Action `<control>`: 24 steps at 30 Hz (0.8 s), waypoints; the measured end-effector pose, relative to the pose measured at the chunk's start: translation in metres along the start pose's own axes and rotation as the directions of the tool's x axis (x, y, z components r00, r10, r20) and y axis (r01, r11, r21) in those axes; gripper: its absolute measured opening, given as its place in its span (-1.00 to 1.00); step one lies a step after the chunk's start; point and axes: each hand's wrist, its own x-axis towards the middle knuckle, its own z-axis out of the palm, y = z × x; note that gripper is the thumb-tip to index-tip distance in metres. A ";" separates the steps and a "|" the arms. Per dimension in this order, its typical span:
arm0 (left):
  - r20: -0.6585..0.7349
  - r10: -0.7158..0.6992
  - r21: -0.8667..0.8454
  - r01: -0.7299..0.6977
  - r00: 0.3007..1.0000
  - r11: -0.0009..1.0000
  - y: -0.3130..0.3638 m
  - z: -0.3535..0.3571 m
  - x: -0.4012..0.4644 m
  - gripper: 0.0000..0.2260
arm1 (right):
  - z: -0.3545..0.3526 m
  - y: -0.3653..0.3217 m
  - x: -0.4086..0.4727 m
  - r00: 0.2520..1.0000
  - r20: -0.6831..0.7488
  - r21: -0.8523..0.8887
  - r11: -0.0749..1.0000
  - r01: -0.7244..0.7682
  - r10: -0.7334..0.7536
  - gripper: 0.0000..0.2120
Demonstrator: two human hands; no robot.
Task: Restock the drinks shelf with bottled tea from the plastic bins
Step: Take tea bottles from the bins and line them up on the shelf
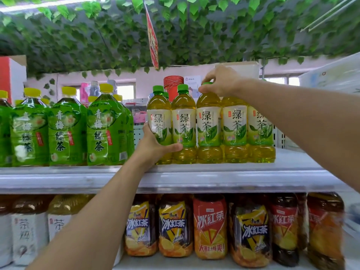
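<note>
While both arms reach up to the grey metal top shelf (194, 172), the left hand (153, 145) wraps round the lower body of the leftmost clear plastic bottle of yellow-green tea with a green cap (158, 121), thumb across its front under the label. That bottle stands at the shelf's front edge, touching the next one in a row of five like bottles. The right hand (222, 82) pinches the green cap of the third bottle in the row (208, 123) from above, fingers curled over the top.

Judging from this, the risk lies at the lip: the left bottle sits close to the edge, and a nudge outward could tip it off onto the iced-tea bottles with yellow and red wrappers (210, 227) below. Pulling the third bottle by its cap alone could rock it against its neighbours and topple the row. The large green-wrapped bottles with yellow caps (66, 125) stand just beside, leaving little room leftward. No plastic bins are in view.
</note>
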 end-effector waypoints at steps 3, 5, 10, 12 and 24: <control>0.001 -0.013 0.004 0.013 1.000 1.000 -0.002 0.000 0.001 0.21 | 0.000 -0.001 0.002 0.999 -0.005 0.059 0.997 0.046 -0.046 -0.69; 0.007 -0.014 0.010 0.014 1.000 1.000 -0.001 0.000 0.001 0.22 | 0.001 -0.003 -0.001 0.997 -0.030 0.083 0.994 0.076 -0.074 -0.71; 0.020 -0.011 0.013 0.011 1.000 1.000 0.002 0.000 0.000 0.21 | 0.004 -0.006 -0.007 0.998 -0.040 0.039 0.998 0.053 -0.051 -0.69; 0.021 -0.014 0.010 0.014 1.000 1.000 0.006 0.002 -0.004 0.17 | 0.007 -0.011 -0.012 0.997 -0.067 -0.050 0.998 0.039 -0.042 -0.66; -0.061 0.294 0.346 -0.256 0.954 0.902 -0.009 -0.074 -0.103 -0.25 | 0.092 -0.092 -0.099 0.866 -0.313 -0.082 0.920 0.384 -0.390 -0.53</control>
